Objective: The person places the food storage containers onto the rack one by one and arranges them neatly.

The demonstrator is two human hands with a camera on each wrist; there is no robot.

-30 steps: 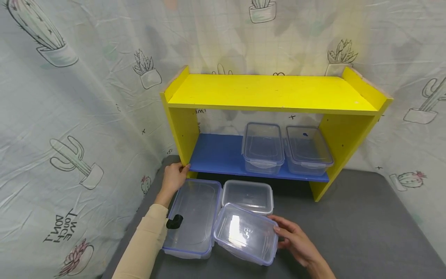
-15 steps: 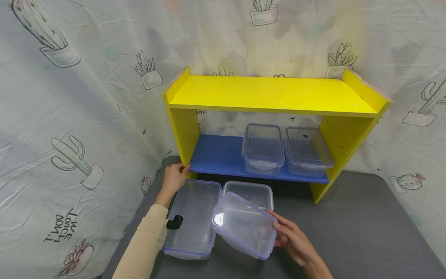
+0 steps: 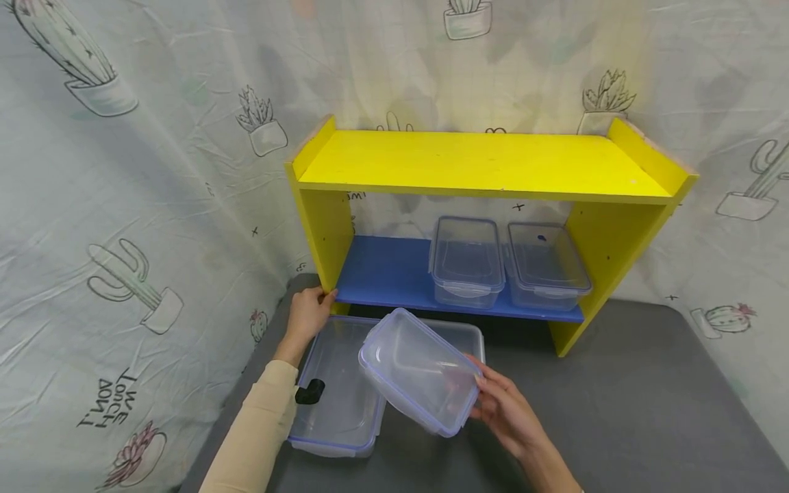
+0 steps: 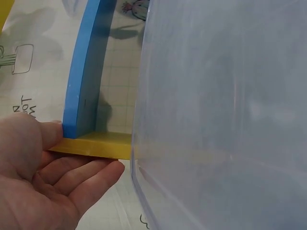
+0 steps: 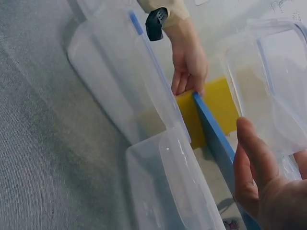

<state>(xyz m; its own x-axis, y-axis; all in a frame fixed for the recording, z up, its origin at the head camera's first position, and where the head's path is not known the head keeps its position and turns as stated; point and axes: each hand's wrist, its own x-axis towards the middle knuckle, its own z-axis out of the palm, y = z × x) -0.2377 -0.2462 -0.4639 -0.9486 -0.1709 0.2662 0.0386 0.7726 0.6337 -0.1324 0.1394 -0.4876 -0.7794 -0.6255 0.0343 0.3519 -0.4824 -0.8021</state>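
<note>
My left hand [image 3: 306, 316] grips the front edge of the shelf's left yellow side panel [image 3: 319, 236], beside the end of the blue board [image 3: 385, 270]. In the left wrist view the thumb lies by the blue board and the fingers reach under the yellow panel. My right hand [image 3: 508, 414] holds a clear lidded food container [image 3: 419, 376] by its right end. That container is raised and tilted, its left end higher. It partly covers a large food container [image 3: 339, 418] and a smaller white-rimmed one [image 3: 465, 334] on the grey surface.
Two clear lidded containers stand side by side on the blue board's right part, a left one [image 3: 466, 263] and a right one [image 3: 547, 263]. A yellow top board [image 3: 481, 161] spans above them. Patterned cloth [image 3: 185, 205] hangs behind and to the left.
My right hand has lifted the container up and slightly left, tilting its left end upward. My left hand has stayed on the shelf's side panel.
</note>
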